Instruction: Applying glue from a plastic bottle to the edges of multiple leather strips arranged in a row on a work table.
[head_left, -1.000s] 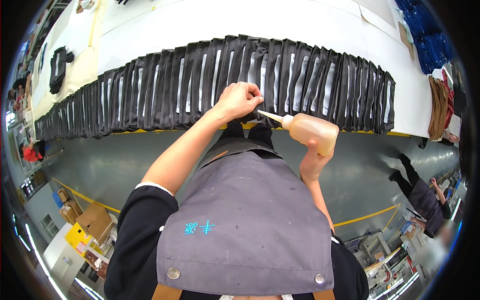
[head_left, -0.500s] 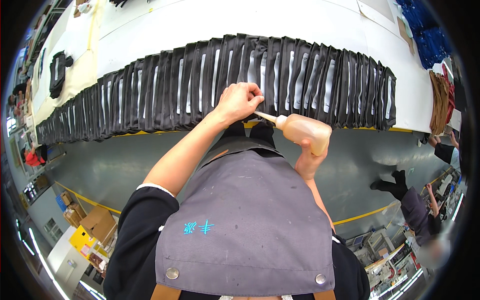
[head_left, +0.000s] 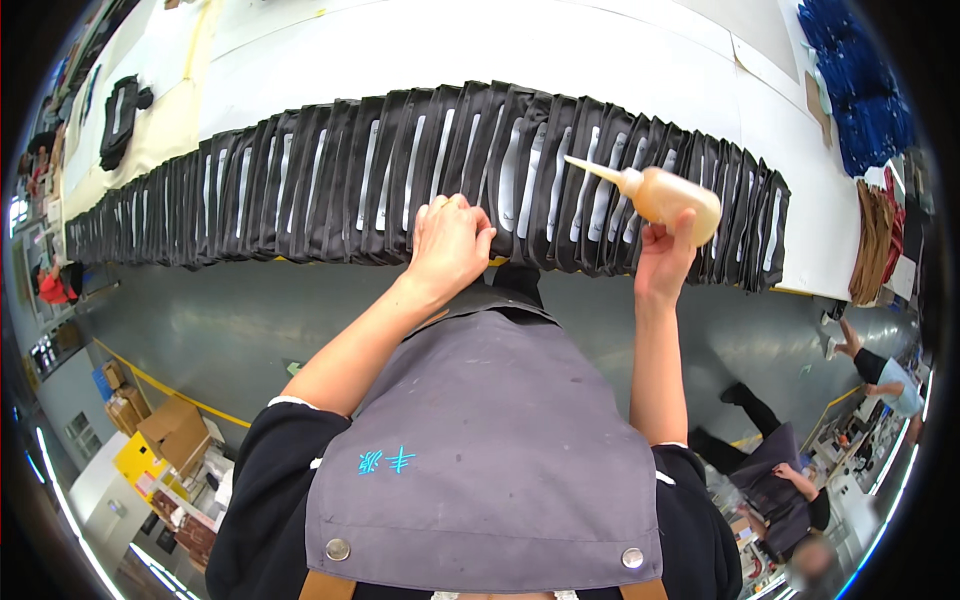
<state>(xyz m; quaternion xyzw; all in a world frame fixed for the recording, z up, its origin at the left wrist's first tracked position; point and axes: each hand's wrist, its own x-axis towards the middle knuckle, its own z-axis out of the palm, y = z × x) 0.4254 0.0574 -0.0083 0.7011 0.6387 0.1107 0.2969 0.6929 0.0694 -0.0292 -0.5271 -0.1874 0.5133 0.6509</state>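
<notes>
A long row of overlapping black fabric pieces [head_left: 345, 165], many bearing a pale strip, runs along the near edge of the white table. My left hand [head_left: 450, 245] rests at the row's middle with curled fingers closed on the edge of a black piece; the fingertips are partly hidden. To the right, my right hand [head_left: 668, 255] holds a squeeze bottle [head_left: 685, 205] of pale amber liquid. The bottle is tilted above the row, its thin nozzle pointing up and left, apart from the left hand.
The white table [head_left: 450, 45] extends beyond the row. A separate black bundle [head_left: 122, 122] lies at the left, blue material [head_left: 850, 90] at the far right, and brown pieces [head_left: 872, 240] below it. People work at the lower right; cardboard boxes [head_left: 172, 435] stand at the lower left.
My right hand has lifted the bottle up and to the right, drawing its nozzle away from my left hand. My left hand has shifted slightly left and down along the row.
</notes>
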